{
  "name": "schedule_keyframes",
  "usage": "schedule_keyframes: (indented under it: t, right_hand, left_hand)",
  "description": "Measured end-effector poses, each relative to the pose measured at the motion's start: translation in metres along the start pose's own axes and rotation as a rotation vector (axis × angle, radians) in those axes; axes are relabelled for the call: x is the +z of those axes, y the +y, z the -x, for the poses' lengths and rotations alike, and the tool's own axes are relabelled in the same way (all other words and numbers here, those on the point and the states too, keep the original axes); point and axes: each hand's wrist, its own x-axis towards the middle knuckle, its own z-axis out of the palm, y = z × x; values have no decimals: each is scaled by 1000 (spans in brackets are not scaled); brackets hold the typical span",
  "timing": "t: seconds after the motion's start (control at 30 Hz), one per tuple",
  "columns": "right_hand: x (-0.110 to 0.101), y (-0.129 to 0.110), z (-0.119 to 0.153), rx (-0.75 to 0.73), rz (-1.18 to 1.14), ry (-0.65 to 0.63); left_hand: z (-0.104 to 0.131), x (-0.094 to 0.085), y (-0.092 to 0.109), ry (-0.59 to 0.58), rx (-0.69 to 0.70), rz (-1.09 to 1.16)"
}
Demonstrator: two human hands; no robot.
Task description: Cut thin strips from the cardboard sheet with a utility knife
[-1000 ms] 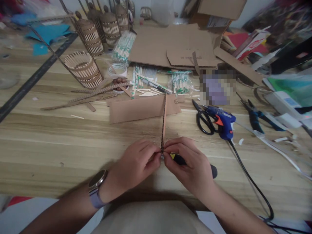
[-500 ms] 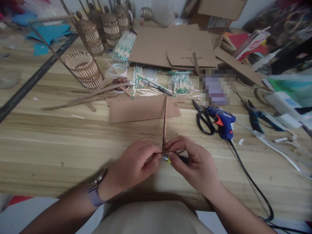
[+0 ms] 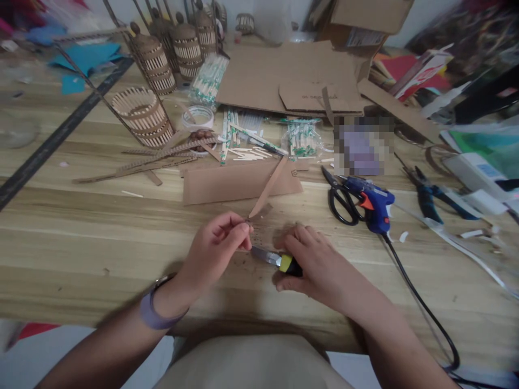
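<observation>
The left hand's grip is pinching a narrow brown cardboard strip over the wooden tabletop, while the right hand, its closure unclear, is covering a yellow-and-black, metal-bladed knife whose nearby tip, if slipping, risks nicking left fingers.

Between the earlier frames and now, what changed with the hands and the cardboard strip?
The left hand has moved left and slightly forward, keeping its grip on the cardboard strip, whose near end swung left. The right hand has let go of the strip and is now at the handle of the knife. The glue gun and scissors stayed put.
</observation>
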Motion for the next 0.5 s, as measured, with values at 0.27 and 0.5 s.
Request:
schedule_keyframes:
  t: [0.27,0.5]
  right_hand:
    - [-1,1,0,23,-46,61]
    - [-7,-10,0,-74,-26,208]
  left_hand:
    - [-7,1,-8,52,-108,257]
    - [-4,1,-7,-10,-131,220]
